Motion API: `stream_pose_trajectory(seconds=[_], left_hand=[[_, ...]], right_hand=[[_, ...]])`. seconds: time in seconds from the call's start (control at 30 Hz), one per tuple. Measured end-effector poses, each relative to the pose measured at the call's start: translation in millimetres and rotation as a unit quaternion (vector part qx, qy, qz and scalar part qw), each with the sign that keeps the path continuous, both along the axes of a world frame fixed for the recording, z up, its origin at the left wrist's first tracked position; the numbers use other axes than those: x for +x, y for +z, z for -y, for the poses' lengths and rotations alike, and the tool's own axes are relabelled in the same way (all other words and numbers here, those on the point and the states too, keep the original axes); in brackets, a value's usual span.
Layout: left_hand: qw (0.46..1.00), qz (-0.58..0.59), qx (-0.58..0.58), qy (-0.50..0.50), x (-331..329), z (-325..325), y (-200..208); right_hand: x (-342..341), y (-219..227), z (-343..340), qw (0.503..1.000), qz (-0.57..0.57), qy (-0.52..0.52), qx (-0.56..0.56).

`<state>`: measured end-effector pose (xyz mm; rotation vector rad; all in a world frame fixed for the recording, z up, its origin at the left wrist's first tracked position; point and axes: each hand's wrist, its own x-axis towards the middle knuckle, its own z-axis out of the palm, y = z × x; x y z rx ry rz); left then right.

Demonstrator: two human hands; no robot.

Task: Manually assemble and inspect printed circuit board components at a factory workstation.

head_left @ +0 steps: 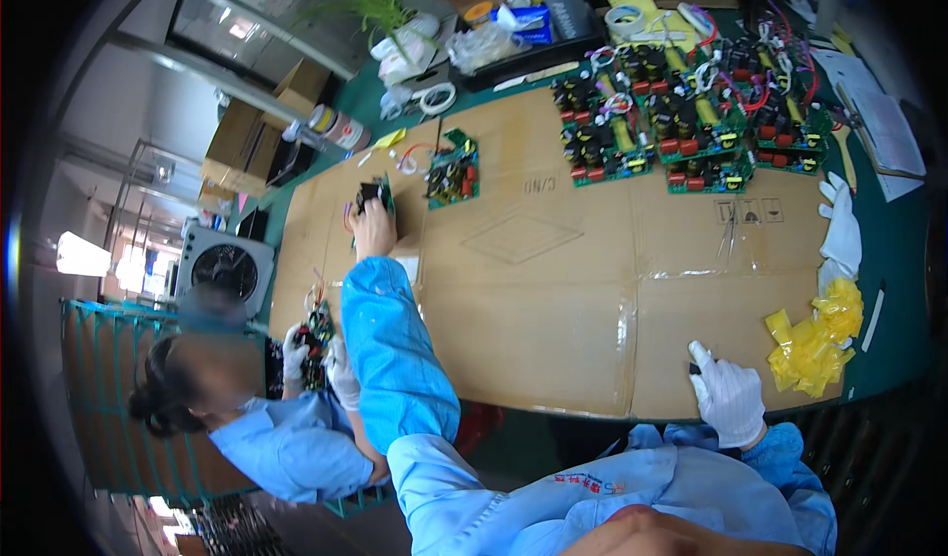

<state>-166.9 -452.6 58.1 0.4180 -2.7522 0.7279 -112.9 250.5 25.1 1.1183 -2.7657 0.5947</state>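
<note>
My left hand (pixel 374 230), ungloved, stretches out over the cardboard sheet (pixel 533 309) from a blue sleeve. Its fingers are closed on a circuit board (pixel 386 197) with dark parts, mostly hidden by the hand. Just to the right of it lies another green circuit board (pixel 454 173) with black and red parts. Near the front edge of the cardboard, my right hand (pixel 729 398) rests in a white glove, a finger stretched out and nothing seen in its grasp. A small dark spot shows at that fingertip. Crumpled yellow tape pieces (pixel 805 349) lie beyond it to the right.
Several circuit boards (pixel 681 112) are stacked at the back right. Tweezers (pixel 729 232) and a white glove (pixel 839 228) lie nearer. At the left, a co-worker (pixel 296 437) in white gloves handles another board (pixel 315 334). A fan (pixel 222 268) stands beyond.
</note>
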Motion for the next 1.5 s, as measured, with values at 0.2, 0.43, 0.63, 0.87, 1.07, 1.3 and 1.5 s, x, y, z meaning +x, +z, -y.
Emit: stream_pose_trajectory(seconds=[0.2, 0.43, 0.63, 0.87, 1.07, 1.3, 1.5], left_hand=[[0.986, -0.161, 0.043, -0.023, -67, -82, -33], [0.894, -0.133, 0.272, -0.33, -172, -308, -24], [0.937, -0.028, 0.249, -0.242, -216, -341, -52], [0.949, -0.069, 0.236, -0.198, -141, -336, -47], [0.926, -0.032, 0.28, -0.253, 28, -372, -26], [0.922, -0.069, 0.326, -0.199, 143, -461, -19], [0.803, -0.162, 0.529, -0.221, 159, -536, -18]], right_hand=[[-1, -2, -2, 0.999, 0.031, -0.022, 0.009], [-1, -3, -4, 1.0, 0.007, -0.015, 0.009], [-2, 2, -7, 0.999, -0.038, -0.027, -0.013], [2, -4, -9, 0.997, -0.073, -0.017, -0.032], [1, -4, -14, 0.986, 0.051, -0.025, -0.157], [6, -19, -11, 0.954, 0.11, -0.051, -0.273], [-6, -18, -31, 0.844, 0.258, -0.164, -0.441]])
